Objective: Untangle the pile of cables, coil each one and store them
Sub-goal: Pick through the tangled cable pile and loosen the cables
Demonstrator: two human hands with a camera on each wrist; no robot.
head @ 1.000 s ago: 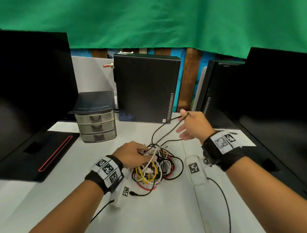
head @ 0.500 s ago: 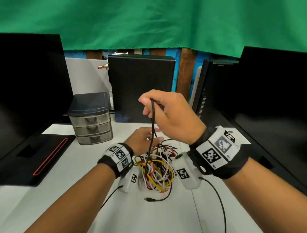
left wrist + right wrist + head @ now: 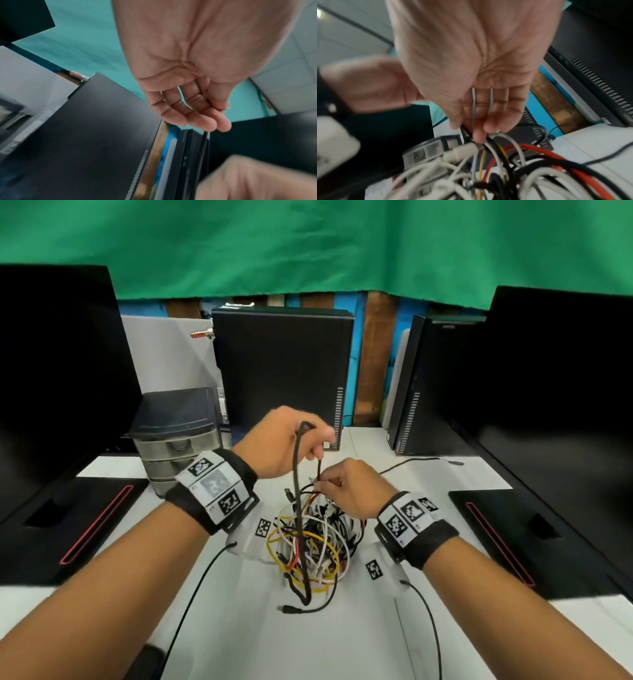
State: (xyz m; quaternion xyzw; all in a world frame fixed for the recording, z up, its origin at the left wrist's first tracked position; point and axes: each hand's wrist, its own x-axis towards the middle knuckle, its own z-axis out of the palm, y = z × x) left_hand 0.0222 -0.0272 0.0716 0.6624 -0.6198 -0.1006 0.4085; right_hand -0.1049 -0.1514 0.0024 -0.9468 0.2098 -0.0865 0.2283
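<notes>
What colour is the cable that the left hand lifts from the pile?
Black. The cable, held by the left hand, shows best in the head view.

I am raising my left hand (image 3: 281, 445) above my right, its back facing up, fingers (image 3: 202, 119) curling down and pinching a black cable (image 3: 297, 508) at the fingertips. I am holding my right hand (image 3: 352, 487) lower, just beside it, fingertips (image 3: 477, 134) bunching together and pinching strands at the top of the cable pile (image 3: 315, 546). Both forearms are reaching forward, banded at the wrists.
</notes>
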